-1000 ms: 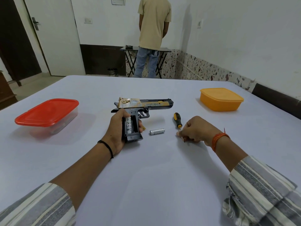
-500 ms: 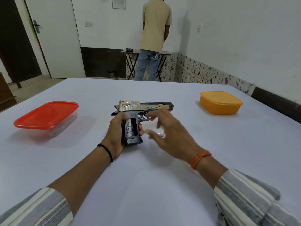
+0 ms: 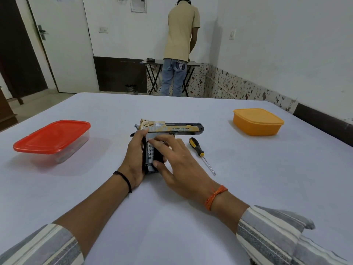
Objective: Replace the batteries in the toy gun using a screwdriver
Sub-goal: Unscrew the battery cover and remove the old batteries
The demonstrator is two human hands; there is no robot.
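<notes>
Both forearms bare from below the elbow to the hand. Sleeves pushed up: loose woven fabric, broad cream and grey stripes with thin darker lines between. Left sleeve (image 3: pixel 44 247) bunched at lower left corner; right sleeve (image 3: pixel 282 236) fuller, folded cuff with a soft flap hanging off its outer edge. Left wrist: thin black band (image 3: pixel 125 179), cord-like. Right wrist: orange thread (image 3: pixel 214 196), wound several times, short loose ends sticking up.
</notes>
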